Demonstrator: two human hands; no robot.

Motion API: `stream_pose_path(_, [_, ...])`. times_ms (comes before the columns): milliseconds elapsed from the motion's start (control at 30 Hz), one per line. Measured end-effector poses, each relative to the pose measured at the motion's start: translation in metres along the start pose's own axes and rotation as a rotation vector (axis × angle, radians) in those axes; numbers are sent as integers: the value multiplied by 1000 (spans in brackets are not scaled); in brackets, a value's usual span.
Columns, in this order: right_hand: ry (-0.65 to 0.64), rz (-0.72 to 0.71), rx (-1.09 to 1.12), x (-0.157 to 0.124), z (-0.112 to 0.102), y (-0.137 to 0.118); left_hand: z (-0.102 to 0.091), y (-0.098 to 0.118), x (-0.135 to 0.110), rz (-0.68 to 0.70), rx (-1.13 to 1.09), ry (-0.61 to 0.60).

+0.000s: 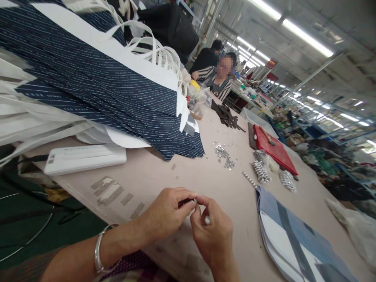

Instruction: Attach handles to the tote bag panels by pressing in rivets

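Observation:
My left hand (166,211) and my right hand (216,231) meet above the near part of the table, fingertips touching. Both are closed in a pinch. A tiny silvery piece (195,200) shows at the left thumb tip, between the hands; its exact kind is too small to tell. Out of the curled fingers of my right hand pokes a white rounded end (207,220); the rest of that thing is hidden. Beyond the hands, small shiny metal pieces (223,156) lie scattered in a loose pile on the table (188,176).
Dark blue striped fabric pieces (117,90) with white straps are stacked at left, beside a white power strip (85,158). At right lie a blue-and-white folded stack (293,231), striped cord bundles (261,171) and a red folder (276,149). Dark strips (226,115) and a seated person are farther back.

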State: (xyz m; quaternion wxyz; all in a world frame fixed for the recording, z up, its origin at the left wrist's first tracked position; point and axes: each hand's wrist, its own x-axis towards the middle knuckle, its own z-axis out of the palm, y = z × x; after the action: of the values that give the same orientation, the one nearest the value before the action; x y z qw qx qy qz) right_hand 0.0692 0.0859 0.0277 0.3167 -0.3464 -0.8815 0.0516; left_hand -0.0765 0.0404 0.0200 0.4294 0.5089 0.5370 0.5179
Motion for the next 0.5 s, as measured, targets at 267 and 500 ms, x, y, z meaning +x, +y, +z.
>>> stream_pose_path(267, [-21, 23, 59, 9, 3, 2, -1, -1, 7, -98, -119, -12])
stream_pose_path(500, [-96, 426, 311, 21, 14, 10, 7, -5, 31, -286, -463, -2])
